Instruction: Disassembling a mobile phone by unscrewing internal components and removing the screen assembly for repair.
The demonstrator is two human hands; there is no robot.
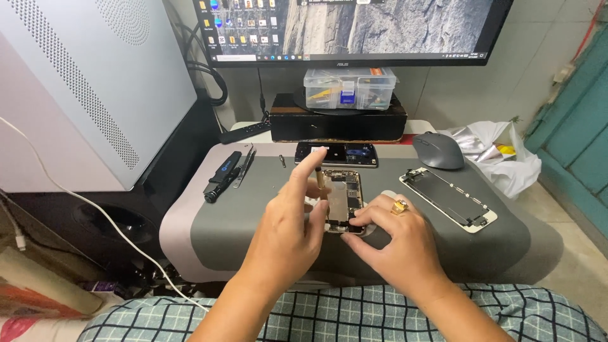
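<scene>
From the head view, one opened phone (342,199) lies at the middle of the grey surface (253,221), its insides showing. The left hand (288,231) has its grip pinched around one small screwdriver (320,178), whose tip stands on the phone. The right hand (399,244), wearing one ring, presses its fingertips on the phone's lower edge. One detached screen (448,198), one second phone (336,154), one mouse (438,151) and one black tool (221,177) lie around. Behind stand one monitor (354,28), one clear parts box (349,88), and a teal door (573,139).
</scene>
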